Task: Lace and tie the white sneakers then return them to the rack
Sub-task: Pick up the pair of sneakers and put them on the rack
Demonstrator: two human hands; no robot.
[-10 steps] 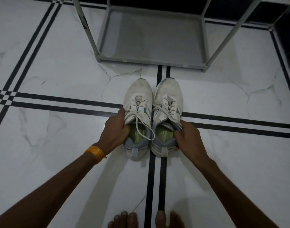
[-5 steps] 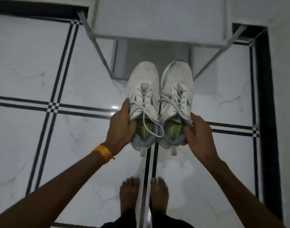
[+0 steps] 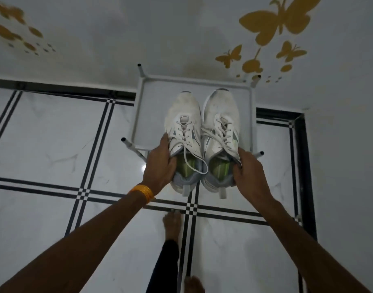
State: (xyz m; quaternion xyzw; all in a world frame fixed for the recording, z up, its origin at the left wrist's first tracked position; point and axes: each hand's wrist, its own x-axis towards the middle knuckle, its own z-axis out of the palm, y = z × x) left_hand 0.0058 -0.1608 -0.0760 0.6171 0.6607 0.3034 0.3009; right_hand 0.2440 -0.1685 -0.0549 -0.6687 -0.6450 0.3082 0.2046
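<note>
Two white sneakers with green insoles hang side by side in the air, toes pointing away from me. My left hand (image 3: 160, 163) grips the left sneaker (image 3: 184, 132) at its collar, and a lace loop dangles from that shoe over the heel opening. My right hand (image 3: 248, 168) holds the right sneaker (image 3: 221, 127) at its outer collar. The shoes' front halves are over the top shelf of the grey metal rack (image 3: 149, 115), which stands against the wall; their heels stick out past its front edge.
The rack has upright posts with black caps at its corners (image 3: 139, 66). Behind it is a white wall with gold butterfly stickers (image 3: 276, 22). Below me is a white marble floor with black stripes, and my bare feet (image 3: 172, 225) stand on it.
Both sneakers have been lifted off the floor and carried up and forward over the rack's top shelf. I have risen, so the view now takes in the wall.
</note>
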